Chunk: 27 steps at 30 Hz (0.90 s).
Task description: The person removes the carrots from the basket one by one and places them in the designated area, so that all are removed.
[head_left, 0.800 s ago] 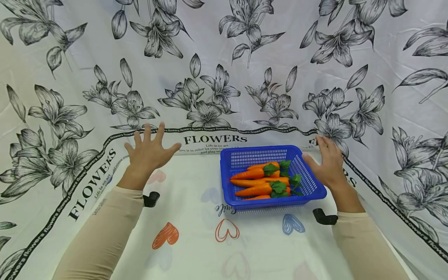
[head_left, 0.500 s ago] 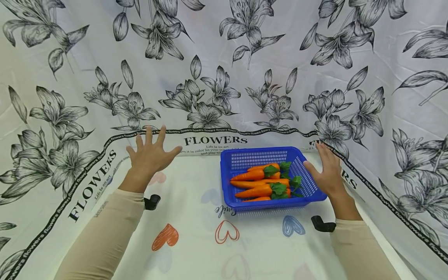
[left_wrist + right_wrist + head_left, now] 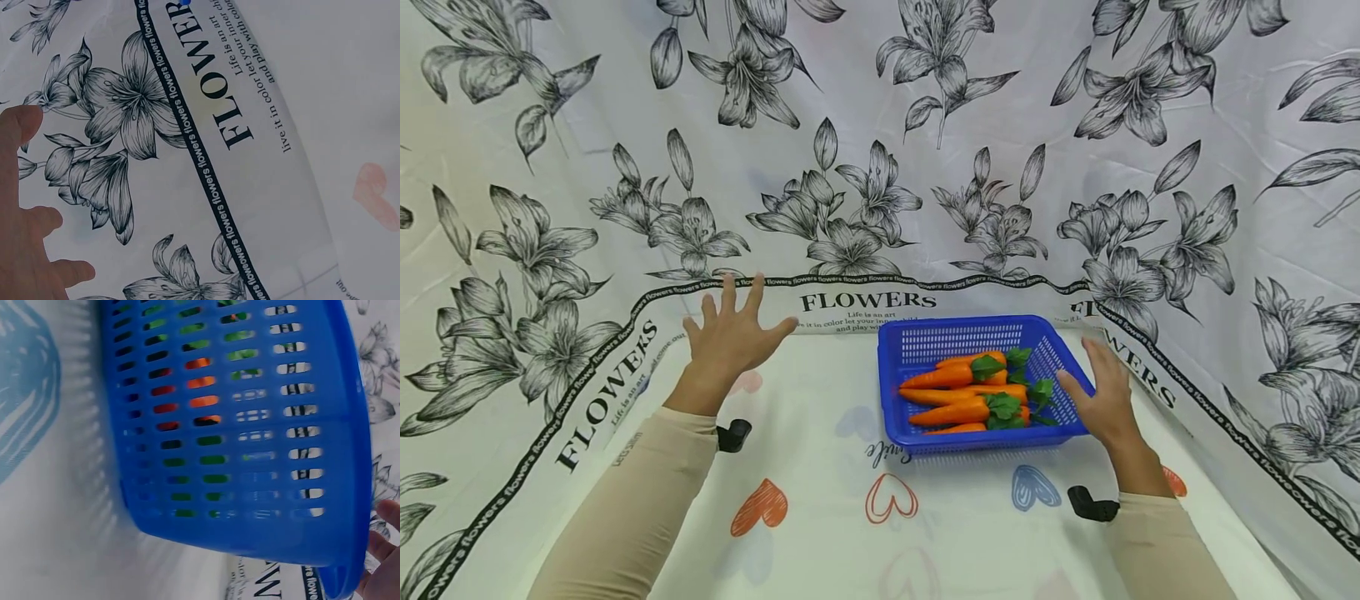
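In the head view a blue plastic basket [image 3: 977, 439] with slotted walls stands right of centre on the table. Several orange carrots [image 3: 955, 409] with green tops lie inside it. My right hand [image 3: 1107, 398] is at the basket's right side, fingers extended and thumb toward the rim; whether it touches cannot be told. The right wrist view shows the basket's slotted wall [image 3: 250, 537] up close, with fingers [image 3: 382, 547] by its rim. My left hand [image 3: 730, 340] is spread over the cloth at left, holding nothing. Part of the left hand [image 3: 22, 219] shows at the left wrist view's edge.
A white tablecloth [image 3: 820, 542] printed with hearts covers the table. A white floral curtain [image 3: 842, 83] rises behind it and along both sides. Black wrist mounts [image 3: 734, 435] extend from the inner side of each sleeve.
My right hand has drawn back along the basket's right side, toward me. The left hand stays spread, shifted only slightly. The basket and carrots keep their place on the cloth.
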Each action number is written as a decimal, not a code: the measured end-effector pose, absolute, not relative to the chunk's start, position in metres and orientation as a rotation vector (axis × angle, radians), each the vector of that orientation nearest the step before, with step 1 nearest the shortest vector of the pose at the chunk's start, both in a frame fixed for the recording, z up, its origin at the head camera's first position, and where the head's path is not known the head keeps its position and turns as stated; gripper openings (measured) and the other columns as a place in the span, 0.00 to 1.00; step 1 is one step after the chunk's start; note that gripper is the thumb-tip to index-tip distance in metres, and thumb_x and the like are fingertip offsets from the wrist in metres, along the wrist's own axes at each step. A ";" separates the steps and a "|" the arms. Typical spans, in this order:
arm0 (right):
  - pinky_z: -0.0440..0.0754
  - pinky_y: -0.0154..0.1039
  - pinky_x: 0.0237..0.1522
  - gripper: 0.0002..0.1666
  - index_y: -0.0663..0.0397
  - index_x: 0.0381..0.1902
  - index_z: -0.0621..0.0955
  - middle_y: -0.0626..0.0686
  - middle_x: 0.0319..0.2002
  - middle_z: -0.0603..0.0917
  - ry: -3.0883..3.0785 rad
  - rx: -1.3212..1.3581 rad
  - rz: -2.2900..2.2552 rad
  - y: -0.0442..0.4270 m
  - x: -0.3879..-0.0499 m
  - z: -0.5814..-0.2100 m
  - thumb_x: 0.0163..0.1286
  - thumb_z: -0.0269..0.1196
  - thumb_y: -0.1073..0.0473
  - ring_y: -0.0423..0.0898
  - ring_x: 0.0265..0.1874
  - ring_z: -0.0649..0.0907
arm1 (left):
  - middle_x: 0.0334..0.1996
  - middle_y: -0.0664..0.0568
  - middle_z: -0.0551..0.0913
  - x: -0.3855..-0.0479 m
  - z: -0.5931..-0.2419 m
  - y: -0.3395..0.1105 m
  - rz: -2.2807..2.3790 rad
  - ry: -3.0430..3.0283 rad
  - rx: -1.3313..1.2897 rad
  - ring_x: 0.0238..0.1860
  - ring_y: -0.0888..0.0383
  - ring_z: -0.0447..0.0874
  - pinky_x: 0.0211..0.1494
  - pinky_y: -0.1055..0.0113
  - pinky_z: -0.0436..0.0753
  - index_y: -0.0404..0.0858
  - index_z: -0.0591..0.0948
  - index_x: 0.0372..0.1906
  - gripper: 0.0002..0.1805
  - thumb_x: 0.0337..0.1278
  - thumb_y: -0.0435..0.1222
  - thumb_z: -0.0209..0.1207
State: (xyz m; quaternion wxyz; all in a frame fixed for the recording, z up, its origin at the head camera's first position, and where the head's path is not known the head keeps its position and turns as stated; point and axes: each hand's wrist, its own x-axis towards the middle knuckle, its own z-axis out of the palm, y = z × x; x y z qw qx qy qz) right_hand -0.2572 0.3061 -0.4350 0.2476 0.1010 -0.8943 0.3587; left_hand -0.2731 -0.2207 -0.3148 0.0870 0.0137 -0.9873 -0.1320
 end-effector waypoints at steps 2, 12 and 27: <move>0.43 0.75 0.59 0.41 0.55 0.75 0.57 0.66 0.72 0.55 -2.459 0.250 0.979 0.308 -0.258 -0.440 0.71 0.55 0.47 0.70 0.68 0.51 | 0.74 0.37 0.29 -0.273 -0.315 -0.220 -0.396 -2.935 0.043 0.69 0.25 0.30 0.56 0.22 0.36 0.56 0.37 0.77 0.52 0.53 0.75 0.39; 0.45 0.77 0.56 0.41 0.57 0.75 0.57 0.68 0.70 0.57 -2.524 0.155 0.981 0.311 -0.253 -0.458 0.72 0.54 0.44 0.74 0.65 0.54 | 0.74 0.36 0.30 -0.274 -0.320 -0.219 -0.389 -2.930 0.051 0.69 0.24 0.33 0.56 0.22 0.37 0.56 0.36 0.77 0.52 0.54 0.73 0.41; 0.53 0.74 0.58 0.40 0.59 0.73 0.60 0.67 0.70 0.60 -2.548 0.098 1.003 0.316 -0.248 -0.474 0.71 0.55 0.44 0.71 0.64 0.59 | 0.74 0.37 0.30 -0.277 -0.327 -0.215 -0.398 -2.952 0.054 0.69 0.25 0.32 0.58 0.24 0.35 0.55 0.37 0.77 0.53 0.53 0.75 0.40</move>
